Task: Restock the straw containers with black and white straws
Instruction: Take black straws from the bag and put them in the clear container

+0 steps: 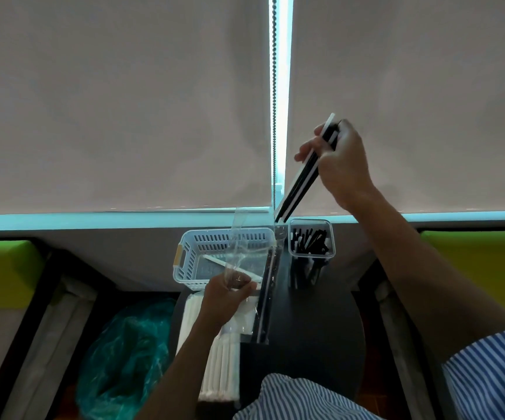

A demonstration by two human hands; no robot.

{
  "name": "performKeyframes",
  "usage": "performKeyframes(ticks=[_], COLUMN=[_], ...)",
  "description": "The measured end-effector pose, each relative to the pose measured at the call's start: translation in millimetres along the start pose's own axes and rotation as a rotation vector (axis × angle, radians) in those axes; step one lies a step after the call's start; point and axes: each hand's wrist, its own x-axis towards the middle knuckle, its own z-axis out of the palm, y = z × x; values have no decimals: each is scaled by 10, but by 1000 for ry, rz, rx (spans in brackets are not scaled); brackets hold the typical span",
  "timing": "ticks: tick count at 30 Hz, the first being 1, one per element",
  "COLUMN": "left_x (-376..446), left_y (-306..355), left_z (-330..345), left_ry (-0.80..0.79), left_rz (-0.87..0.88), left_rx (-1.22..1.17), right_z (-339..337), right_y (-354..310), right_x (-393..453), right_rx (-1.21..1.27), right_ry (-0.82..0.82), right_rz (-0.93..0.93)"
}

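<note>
Right hand is raised above the desk, fingers curled round a small bunch of straws, mostly black with a white one or two among them. The bunch slants down to the left, its lower ends hanging just above the clear straw container at the far right of the desk, which already stands full of black straws.

Left hand is lower, pinching the crumpled top of a clear plastic sleeve that still holds black straws; the open mouth of the sleeve rises in front of the white slotted basket. One white straw lies slantwise inside that basket.

Under the left wrist a pack of white straws lies along the desk's left edge, lengthwise toward the person. A teal plastic bag sits below, left of the desk. Striped blue and white sleeves show at the bottom. Behind everything hang pale roller blinds with a bead chain in the gap between them.
</note>
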Motion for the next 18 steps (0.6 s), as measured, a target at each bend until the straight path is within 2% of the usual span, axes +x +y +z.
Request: performKeyframes(ticks=[3,5,12,18], left_x=[5,20,12,-9], left_y=[-5,-13,-35,-46], left_z=[-6,-11,-11,-27], left_ry=[22,26,23,35], left_rz=[-12,-20,-14,-23], left_rx=[-1,-27,-60,-111], right_z=[-90,-140,-170,-92], right_y=[75,196,748,1145], right_x=[70,80,-70,-226], right_rx=[-139,-207,-251,-275], right_ry=[51,54,-12,-5], right_rz=[-108,-114,-6,63])
